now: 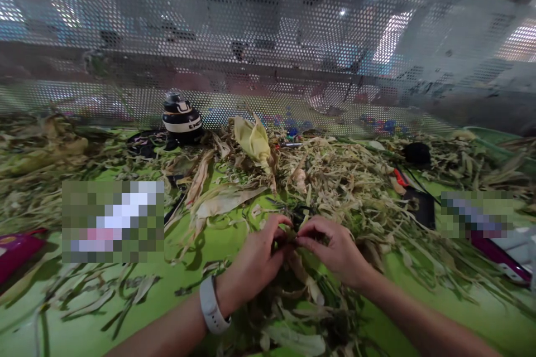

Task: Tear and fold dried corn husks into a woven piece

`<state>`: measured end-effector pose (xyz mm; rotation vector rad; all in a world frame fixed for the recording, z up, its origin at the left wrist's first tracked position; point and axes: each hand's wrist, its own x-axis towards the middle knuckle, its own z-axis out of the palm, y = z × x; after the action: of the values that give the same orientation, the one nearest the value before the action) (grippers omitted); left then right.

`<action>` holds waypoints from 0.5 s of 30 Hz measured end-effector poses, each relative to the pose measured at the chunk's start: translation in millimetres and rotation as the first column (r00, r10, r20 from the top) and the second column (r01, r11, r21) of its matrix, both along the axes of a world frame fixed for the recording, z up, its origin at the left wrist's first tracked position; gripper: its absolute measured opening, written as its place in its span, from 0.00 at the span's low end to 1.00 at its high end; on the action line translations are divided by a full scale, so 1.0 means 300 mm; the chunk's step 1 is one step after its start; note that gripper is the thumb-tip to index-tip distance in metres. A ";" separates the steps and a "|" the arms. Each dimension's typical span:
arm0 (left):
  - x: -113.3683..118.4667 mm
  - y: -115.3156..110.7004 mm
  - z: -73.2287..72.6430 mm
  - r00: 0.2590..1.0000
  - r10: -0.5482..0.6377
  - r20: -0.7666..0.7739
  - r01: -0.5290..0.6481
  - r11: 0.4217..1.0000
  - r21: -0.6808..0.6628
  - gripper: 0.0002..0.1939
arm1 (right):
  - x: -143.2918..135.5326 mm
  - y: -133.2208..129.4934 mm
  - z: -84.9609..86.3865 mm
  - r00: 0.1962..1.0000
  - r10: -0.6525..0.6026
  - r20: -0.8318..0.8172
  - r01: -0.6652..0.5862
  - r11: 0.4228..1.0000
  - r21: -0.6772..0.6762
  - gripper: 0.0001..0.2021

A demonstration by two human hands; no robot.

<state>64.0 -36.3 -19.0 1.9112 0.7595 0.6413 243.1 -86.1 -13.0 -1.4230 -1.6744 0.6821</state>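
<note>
Both hands meet over the green table (188, 279), low in the middle of the view. My left hand (264, 250), with a pale watch strap at the wrist, is closed with its fingertips pinched on a strip of dried corn husk (290, 236). From the right, my right hand (333, 248) pinches thumb and forefinger on the same small piece, close beside the left fingertips. The fingers partly cover it. More husk strips (310, 287) hang or lie just beneath the hands. Beyond them stands a wrapped, yellowish corn husk bundle (253, 142) on loose husks.
A heap of shredded husks (347, 184) spreads across the middle and right. At the back stands a black bottle (182, 120) before a perforated metal screen (268, 39). A magenta object (19, 254) lies at far left. A dark flat object (420, 206) lies to the right.
</note>
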 end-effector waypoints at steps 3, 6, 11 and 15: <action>-0.007 -0.005 0.006 0.996 -0.052 -0.073 0.058 0.994 0.089 0.18 | -0.007 0.000 -0.007 0.985 -0.075 -0.152 0.045 0.981 -0.189 0.08; -0.012 -0.006 0.009 0.985 -0.073 -0.158 0.106 0.972 0.211 0.19 | -0.011 0.002 -0.011 0.968 -0.051 -0.244 -0.020 0.959 -0.282 0.11; -0.014 0.000 0.001 0.990 -0.059 -0.132 0.090 0.965 0.246 0.13 | -0.019 0.004 -0.009 0.945 -0.057 -0.322 -0.067 0.931 -0.360 0.13; -0.014 0.006 0.003 0.995 -0.039 -0.087 0.056 0.977 0.205 0.10 | -0.022 0.007 0.001 0.918 -0.111 -0.380 -0.039 0.930 -0.366 0.11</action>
<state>59.8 -34.4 -18.0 2.1514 0.7195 0.6356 236.6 -83.9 -12.7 -1.4419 -1.2384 1.2250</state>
